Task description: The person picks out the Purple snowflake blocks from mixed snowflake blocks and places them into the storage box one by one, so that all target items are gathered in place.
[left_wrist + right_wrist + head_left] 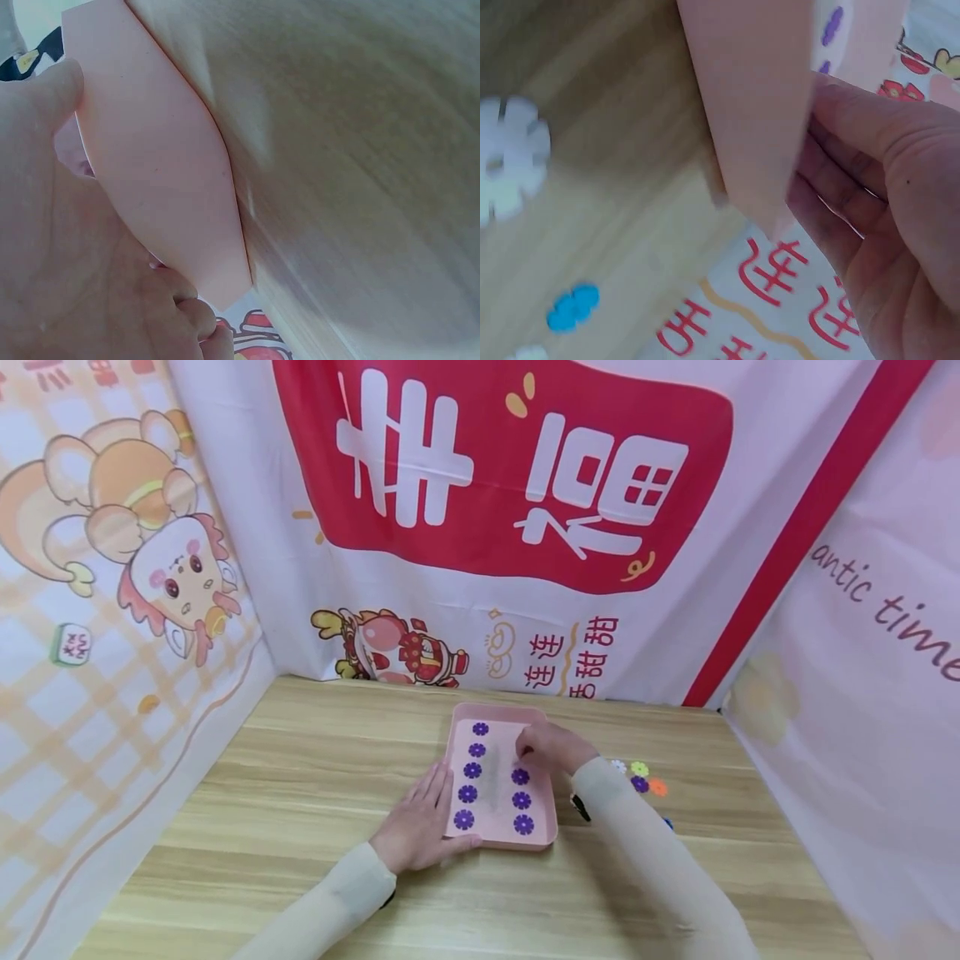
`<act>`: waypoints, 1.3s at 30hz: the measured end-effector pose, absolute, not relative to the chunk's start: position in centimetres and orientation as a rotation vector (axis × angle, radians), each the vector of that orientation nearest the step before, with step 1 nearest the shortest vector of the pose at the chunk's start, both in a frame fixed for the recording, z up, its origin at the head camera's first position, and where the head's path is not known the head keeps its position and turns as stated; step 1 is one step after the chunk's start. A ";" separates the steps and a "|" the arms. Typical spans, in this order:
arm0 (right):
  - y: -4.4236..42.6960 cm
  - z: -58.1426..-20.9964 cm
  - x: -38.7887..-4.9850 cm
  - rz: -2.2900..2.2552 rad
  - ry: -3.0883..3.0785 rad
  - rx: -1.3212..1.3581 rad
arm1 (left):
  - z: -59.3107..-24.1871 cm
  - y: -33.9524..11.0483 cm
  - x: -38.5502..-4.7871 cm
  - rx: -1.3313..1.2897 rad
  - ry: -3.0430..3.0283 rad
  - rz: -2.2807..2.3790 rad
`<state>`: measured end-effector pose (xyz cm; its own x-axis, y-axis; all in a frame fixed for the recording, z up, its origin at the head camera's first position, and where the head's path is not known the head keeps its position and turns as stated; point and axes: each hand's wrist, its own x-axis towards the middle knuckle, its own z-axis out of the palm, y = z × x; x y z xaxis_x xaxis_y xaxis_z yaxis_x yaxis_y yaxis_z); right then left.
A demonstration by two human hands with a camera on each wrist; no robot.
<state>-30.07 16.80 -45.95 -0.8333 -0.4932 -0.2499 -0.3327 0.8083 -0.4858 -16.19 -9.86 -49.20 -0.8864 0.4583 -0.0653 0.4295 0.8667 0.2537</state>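
A pink rectangular tray (pixel 498 843) lies on the table with purple flower-shaped notched discs (pixel 463 819) in two columns. Five make up the left column; the right one has three visible. My left hand (pixel 414 828) rests at the tray's near left corner, fingers fairly straight along the left rim and thumb at the front edge. Over the tray's right side is my right hand (pixel 551 746), its fingers bent down just beyond the top purple disc (pixel 521 776) of the right column. The right wrist view shows the tray wall (pixel 750 112) hiding those fingertips, so anything between them is unseen.
Right of the tray, loose notched discs lie on the wooden table (pixel 330 760): yellow-green (pixel 639 768), orange (pixel 657 787), purple (pixel 639 784), white (pixel 510 157) and blue (pixel 574 307). The right forearm partly covers this area. Printed cloths (pixel 510 635) hang behind and at both sides.
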 end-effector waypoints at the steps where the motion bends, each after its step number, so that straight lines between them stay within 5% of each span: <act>1: 17.0 -45.4 -30.0 -0.561 2.639 -0.668 | -49.2 -9.9 -16.2 0.692 2.914 0.359; 4: 17.7 -43.9 -30.1 -0.241 2.721 -0.958 | -49.3 -10.0 -16.2 0.679 2.910 0.365; 14: 24.1 -40.9 -27.3 -0.195 2.763 -0.989 | -49.4 -10.0 -16.3 0.701 2.907 0.365; 25: 31.2 -41.9 -23.4 -0.188 2.747 -0.877 | -49.7 -10.3 -16.4 0.711 2.915 0.394; 39: 33.5 -45.6 -19.4 -0.283 2.704 -0.853 | -49.8 -10.2 -16.5 0.710 2.912 0.373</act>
